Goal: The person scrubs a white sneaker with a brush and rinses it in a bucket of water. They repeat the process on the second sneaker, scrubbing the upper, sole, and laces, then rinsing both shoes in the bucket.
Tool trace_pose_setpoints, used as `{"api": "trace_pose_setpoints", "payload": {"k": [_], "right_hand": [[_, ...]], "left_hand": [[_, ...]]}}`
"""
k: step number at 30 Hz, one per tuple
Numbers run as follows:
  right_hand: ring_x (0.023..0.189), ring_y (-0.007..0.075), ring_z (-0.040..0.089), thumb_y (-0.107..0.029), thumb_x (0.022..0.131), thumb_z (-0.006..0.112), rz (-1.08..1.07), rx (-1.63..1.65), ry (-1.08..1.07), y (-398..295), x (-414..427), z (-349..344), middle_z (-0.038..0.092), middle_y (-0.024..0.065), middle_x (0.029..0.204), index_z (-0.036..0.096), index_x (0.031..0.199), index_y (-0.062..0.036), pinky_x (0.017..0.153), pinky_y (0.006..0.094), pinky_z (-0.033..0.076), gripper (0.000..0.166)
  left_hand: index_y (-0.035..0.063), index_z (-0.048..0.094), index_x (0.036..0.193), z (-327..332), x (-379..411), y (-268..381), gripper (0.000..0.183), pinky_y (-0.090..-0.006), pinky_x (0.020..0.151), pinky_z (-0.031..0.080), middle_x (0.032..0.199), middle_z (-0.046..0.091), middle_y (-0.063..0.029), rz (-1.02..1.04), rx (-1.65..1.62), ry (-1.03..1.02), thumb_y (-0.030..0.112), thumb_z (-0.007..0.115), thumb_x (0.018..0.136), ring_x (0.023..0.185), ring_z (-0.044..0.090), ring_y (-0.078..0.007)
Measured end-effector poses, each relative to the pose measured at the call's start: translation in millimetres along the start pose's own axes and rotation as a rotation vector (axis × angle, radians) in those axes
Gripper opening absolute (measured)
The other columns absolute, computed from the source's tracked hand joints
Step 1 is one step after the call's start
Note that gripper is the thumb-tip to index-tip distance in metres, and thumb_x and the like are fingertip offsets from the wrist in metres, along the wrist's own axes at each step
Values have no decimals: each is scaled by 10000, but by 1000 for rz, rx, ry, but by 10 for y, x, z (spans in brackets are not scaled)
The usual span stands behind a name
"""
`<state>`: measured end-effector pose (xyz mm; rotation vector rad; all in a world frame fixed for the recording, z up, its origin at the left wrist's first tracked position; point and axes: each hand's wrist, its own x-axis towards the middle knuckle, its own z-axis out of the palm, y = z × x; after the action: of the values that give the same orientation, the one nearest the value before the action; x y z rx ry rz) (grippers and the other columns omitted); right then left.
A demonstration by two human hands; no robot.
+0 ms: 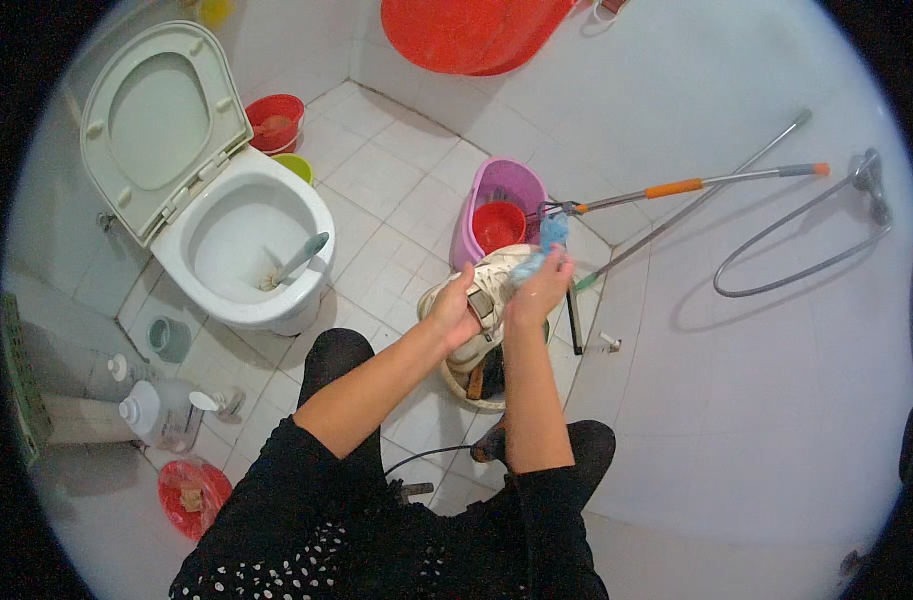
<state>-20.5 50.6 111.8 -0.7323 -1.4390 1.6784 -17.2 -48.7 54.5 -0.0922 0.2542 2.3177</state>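
Observation:
My left hand grips a white lace-up sneaker by its side, near the opening, and tilts it over a round pale-rimmed container. My right hand is closed on a light-blue scrubber, blurred, which lies against the front of the shoe. Part of that scrubber is hidden behind my fingers. Inside the container are dark items and a brown piece, mostly covered by the sneaker and my right forearm.
Beyond the shoe stand a purple bucket holding a red container, and an orange-handled mop leaning on the wall. To the left is a toilet with a brush in its bowl. Bottles stand lower left; a shower hose hangs right.

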Motion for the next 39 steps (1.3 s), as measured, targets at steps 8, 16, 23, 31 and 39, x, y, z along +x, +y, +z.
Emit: {"api": "trace_pose_setpoints", "payload": {"k": [8, 16, 23, 31, 39], "right_hand": [[1275, 404, 492, -269, 846, 674, -1065, -766, -658, 20, 163, -578, 469, 236, 1440, 641, 1034, -14, 1066, 500, 368, 319], [1045, 340, 604, -448, 789, 725, -1413, -930, -1129, -293, 304, -667, 617, 158, 1154, 508, 1385, -91, 872, 443, 496, 728], [744, 304, 633, -302, 879, 665, -1034, -1176, -463, 15, 87, -453, 616, 97, 818, 604, 1206, -108, 590, 432, 495, 385], [927, 379, 662, -367, 901, 616, -774, -1128, -503, 291, -352, -343, 662, 211, 1056, 586, 1238, -39, 743, 491, 523, 471], [975, 399, 635, -340, 919, 621, -867, -854, -449, 458, -375, -445, 620, 204, 1132, 562, 1258, -27, 806, 502, 509, 465]], "left_hand": [[18, 464, 1350, -33, -25, 80, 579, -483, 1067, 417, 1308, 569, -151, -40, 22, 71, 481, 275, 1058, 1210, 560, -308], [0, 464, 1336, -21, -115, 166, 576, -502, 1065, 419, 1309, 555, -164, -70, 1, 85, 474, 294, 1055, 1215, 547, -328], [14, 498, 1317, -40, -101, 62, 534, -471, 1071, 419, 1289, 576, -151, -91, -75, 26, 443, 309, 1063, 1205, 557, -293], [9, 473, 1359, -235, -8, 63, 511, -435, 1109, 387, 1350, 553, -138, 121, 85, 197, 404, 330, 1067, 1243, 531, -276], [15, 457, 1379, -37, -164, 95, 528, -431, 1115, 378, 1374, 543, -125, 81, 47, 13, 420, 349, 1059, 1267, 518, -272]]}}
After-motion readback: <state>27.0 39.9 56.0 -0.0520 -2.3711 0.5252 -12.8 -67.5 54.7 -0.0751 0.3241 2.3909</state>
